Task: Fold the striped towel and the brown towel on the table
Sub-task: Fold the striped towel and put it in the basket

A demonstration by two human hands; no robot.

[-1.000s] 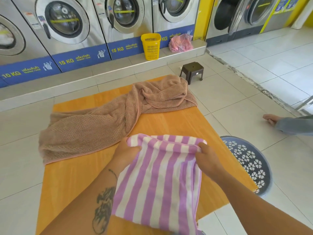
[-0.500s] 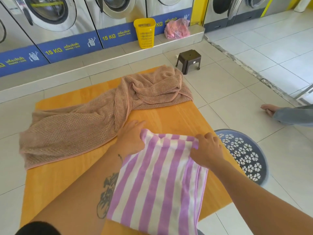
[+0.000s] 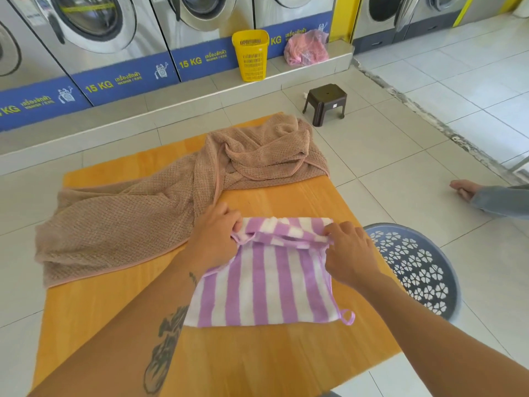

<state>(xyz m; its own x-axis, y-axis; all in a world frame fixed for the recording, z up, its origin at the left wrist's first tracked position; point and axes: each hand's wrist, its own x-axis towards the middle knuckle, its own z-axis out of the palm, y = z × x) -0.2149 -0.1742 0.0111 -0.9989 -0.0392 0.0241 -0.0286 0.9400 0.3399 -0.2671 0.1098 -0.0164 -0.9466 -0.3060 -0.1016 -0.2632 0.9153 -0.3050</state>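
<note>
Hands [image 3: 216,239] [image 3: 350,253] pinch striped towel [image 3: 266,285]; washers [image 3: 94,21]: "15 KG".

Worktop [image 3: 257,362] looks like wood or wood-look laminate, orange with a fine straight grain, smooth with a soft sheen. Striped towel [image 3: 266,282] is fluffy, fleecy cloth, totally matt, with a shinier ribbon loop [image 3: 347,316] at one corner. Brown towel [image 3: 120,224] is thicker cloth with a bumpy waffle weave and a smooth hem, also matt. Floor [image 3: 400,173] is glazed tile, pretty glossy. Washers [image 3: 143,32] have brushed metal fronts and glass doors. Yellow basket [image 3: 251,57] is slotted hard plastic, the stool [image 3: 326,100] dark smooth plastic with a bit of shine, and the round basket [image 3: 415,270] blue-grey plastic with flower cut-outs.
</note>
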